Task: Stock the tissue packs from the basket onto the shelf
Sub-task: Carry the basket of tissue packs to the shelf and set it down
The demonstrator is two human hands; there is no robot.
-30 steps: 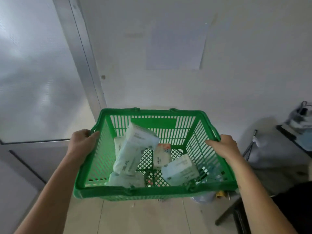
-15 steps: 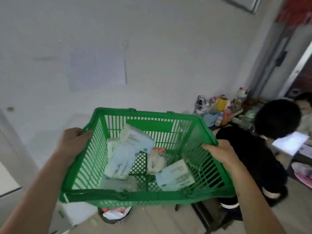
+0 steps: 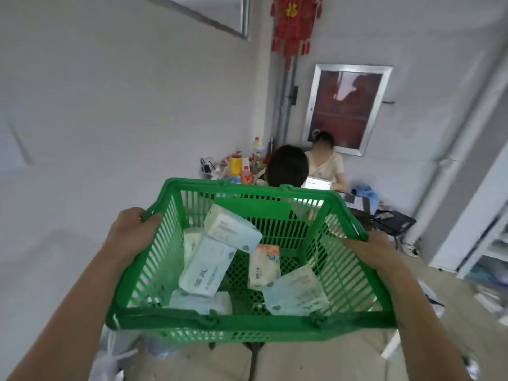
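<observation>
I carry a green plastic basket (image 3: 247, 327) in front of me at waist height. My left hand (image 3: 132, 232) grips its left rim and my right hand (image 3: 369, 248) grips its right rim. Several tissue packs lie loose inside: a pale blue pack (image 3: 206, 266) leaning at the left, a white pack (image 3: 232, 228) resting on top of it, a white and orange pack (image 3: 264, 266) in the middle, and a pale blue pack (image 3: 297, 291) at the front right. A white shelf unit (image 3: 492, 243) shows at the far right edge.
Two people sit at a cluttered table (image 3: 239, 166) straight ahead, one with dark hair (image 3: 287, 166) facing away. A red hanging ornament (image 3: 294, 23) and a framed panel (image 3: 345, 108) hang on the back wall. A bare grey wall runs along the left.
My view has swung to the right with the basket. The door at the left has gone from sight, and the seated people, back wall and shelf unit have come into view. Both hands kept their grip.
</observation>
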